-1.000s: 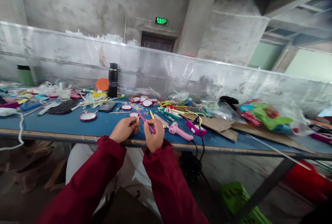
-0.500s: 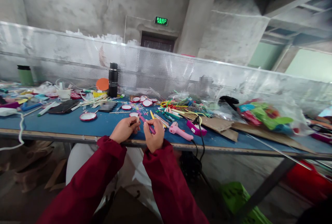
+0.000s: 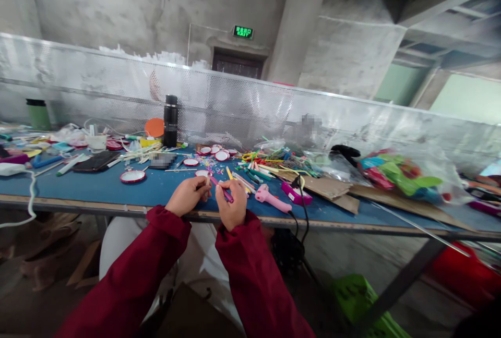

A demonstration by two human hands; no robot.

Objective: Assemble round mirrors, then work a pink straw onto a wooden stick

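Near the front edge of the table, my left hand [image 3: 185, 195] is closed in a pinch on a small pale stick-like piece [image 3: 208, 180]. My right hand [image 3: 234, 207] wraps its fingers round a slim purple pen-like stick [image 3: 216, 183], whose far tip points at the left fingertips. Whether the tip touches the pale piece I cannot tell. Just beyond the hands lies a red-rimmed white lid [image 3: 201, 173], partly covered by the fingers. A pink tool with a handle and black cord [image 3: 273, 198] rests to the right of my right hand.
Small coloured rings [image 3: 211, 163] are scattered behind the hands, beside several red-rimmed lids [image 3: 222, 155]. A black bottle [image 3: 170, 121] stands at the back. Rightward are pens, a purple box [image 3: 296, 193] and cardboard [image 3: 329, 186]. A perforated metal screen [image 3: 250, 100] borders the table's far side.
My right hand has shifted very slightly to the left with the purple stick. My left hand holds its place, and the things on the table have not moved.
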